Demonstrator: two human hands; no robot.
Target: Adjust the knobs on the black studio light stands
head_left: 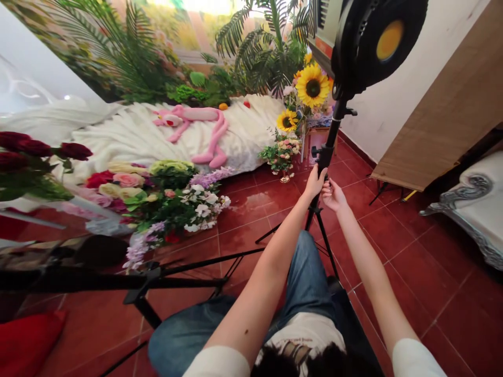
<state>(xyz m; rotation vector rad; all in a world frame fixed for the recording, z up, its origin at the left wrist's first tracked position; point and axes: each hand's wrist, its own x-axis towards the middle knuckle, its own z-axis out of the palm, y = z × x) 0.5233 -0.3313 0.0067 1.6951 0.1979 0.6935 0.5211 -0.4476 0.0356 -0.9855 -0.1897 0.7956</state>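
Between the knees, just past the blue jeans (308, 272), a black light stand (325, 156) rises from the red tile floor (428, 262). The left hand (314, 181) is wrapped around its pole just below a clamp knob (315, 152), probably because a grip there steadies the column under its heavy top. The right hand (333, 196) has its fingers curled just beside the pole, slightly lower; whether they pinch part of it or only rest close by, I cannot tell.

Above the hands, the pole carries a large round black lamp (377, 47) with a yellow disc on its back. Below them, spread tripod legs (328, 246) reach the floor, likely to keep that high weight from tipping.

Farther out, 2 big sunflowers (312, 88) stand beyond the pole, with a small potted bouquet (283, 152) on the floor nearby. A pink plush toy (202, 114) lies stretched over white draped fabric (129, 128), seemingly laid out for display in front of the leafy backdrop (192, 31). Mixed flowers (157, 193) line the fabric's near edge, perhaps as a border. Another black stand (113, 281) crosses the left side, and an ornate white chair (477, 193) sits at the right.
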